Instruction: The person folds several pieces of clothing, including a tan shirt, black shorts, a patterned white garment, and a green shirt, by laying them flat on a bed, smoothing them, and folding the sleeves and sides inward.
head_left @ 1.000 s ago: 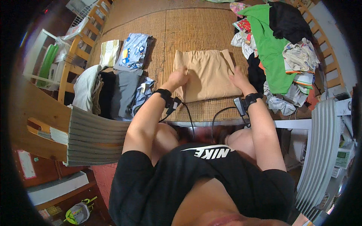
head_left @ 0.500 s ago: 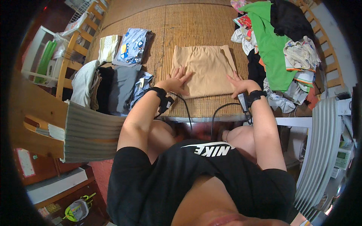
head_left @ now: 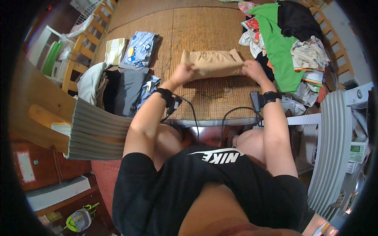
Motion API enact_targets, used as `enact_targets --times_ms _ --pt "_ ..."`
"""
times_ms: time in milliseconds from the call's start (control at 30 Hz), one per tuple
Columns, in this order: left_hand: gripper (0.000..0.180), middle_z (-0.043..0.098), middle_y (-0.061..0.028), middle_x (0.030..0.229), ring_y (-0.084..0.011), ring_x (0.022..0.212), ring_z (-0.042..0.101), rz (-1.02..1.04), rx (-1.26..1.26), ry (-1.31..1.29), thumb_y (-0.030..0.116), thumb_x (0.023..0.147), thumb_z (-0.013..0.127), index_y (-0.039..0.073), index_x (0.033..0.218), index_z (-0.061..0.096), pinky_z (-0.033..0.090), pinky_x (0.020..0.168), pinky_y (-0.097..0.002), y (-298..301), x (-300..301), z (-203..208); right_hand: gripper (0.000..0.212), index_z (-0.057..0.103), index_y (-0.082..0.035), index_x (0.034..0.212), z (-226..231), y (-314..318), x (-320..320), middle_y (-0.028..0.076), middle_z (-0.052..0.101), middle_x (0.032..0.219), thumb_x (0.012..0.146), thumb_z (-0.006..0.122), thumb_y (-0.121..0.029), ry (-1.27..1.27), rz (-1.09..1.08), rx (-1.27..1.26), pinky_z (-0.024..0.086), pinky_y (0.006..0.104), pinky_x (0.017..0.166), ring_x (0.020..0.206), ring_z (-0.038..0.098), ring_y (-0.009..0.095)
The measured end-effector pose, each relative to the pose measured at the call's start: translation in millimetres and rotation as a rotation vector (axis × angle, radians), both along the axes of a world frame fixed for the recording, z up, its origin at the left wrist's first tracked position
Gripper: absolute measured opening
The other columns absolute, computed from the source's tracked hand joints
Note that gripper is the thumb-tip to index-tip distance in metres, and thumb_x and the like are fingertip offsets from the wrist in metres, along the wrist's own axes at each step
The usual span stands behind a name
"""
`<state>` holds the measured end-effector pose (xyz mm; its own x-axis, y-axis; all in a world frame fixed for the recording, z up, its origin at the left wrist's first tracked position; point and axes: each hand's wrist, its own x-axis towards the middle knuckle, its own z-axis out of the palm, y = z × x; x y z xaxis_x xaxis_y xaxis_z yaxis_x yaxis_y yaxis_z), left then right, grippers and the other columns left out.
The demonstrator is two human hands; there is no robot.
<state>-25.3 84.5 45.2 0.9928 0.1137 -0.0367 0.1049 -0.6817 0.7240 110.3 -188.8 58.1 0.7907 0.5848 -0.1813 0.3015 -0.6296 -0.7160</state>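
A pair of tan pants point(head_left: 214, 65) lies on the woven mat, its near edge lifted and doubled over toward the far waistband side. My left hand point(head_left: 184, 73) pinches the left end of that folded edge. At the opposite end, my right hand point(head_left: 252, 70) is closed on the same edge. The fingertips of both hands are partly hidden by the cloth and by the hands themselves. A black band with a small device and cable circles each wrist.
The woven mat point(head_left: 197, 31) covers the bed. Folded clothes, including dark grey ones point(head_left: 129, 90) and a blue printed piece point(head_left: 139, 47), lie left. A loose heap with a green cloth point(head_left: 275, 51) fills the right. Wooden rails point(head_left: 83, 51) edge the bed.
Both hands have gone from lying spread on the flat pants to gripping the near edge. That edge has been carried away from me, so the pants are now a narrower strip.
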Motion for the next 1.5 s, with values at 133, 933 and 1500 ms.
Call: enact_targets --times_ms 133,933,1500 --pt "0.027 0.053 -0.0034 0.076 -0.0116 0.063 0.051 0.136 -0.961 -0.167 0.006 0.072 0.048 0.003 0.099 0.048 0.043 0.054 -0.0221 22.2 15.7 53.5 0.022 0.057 -0.001 0.074 33.2 10.7 9.6 0.007 0.058 0.074 0.07 0.056 -0.022 0.097 -0.262 0.685 0.041 0.0266 0.059 0.064 0.052 0.014" --pt "0.065 0.009 -0.0082 0.131 -0.0303 0.12 0.008 -0.164 0.631 0.336 0.046 0.074 0.04 0.02 0.127 0.012 0.009 0.086 -0.0592 32.3 -17.4 -75.7 0.08 0.011 -0.009 0.128 -69.2 29.2 -33.7 0.013 -0.006 0.133 0.069 0.054 -0.042 -0.079 -0.04 -0.527 0.007 0.0562 0.092 0.123 -0.001 0.03" --pt "0.062 0.046 -0.0164 0.1 -0.0268 0.088 0.049 0.227 -0.447 0.455 0.002 0.062 0.063 -0.002 0.111 0.027 0.045 0.071 -0.0363 -22.6 -10.3 18.7 0.033 0.047 -0.001 0.1 -66.1 35.4 -27.4 0.011 0.055 0.089 0.071 0.057 -0.013 1.117 -0.433 0.53 0.045 0.0375 0.072 0.08 0.055 0.022"
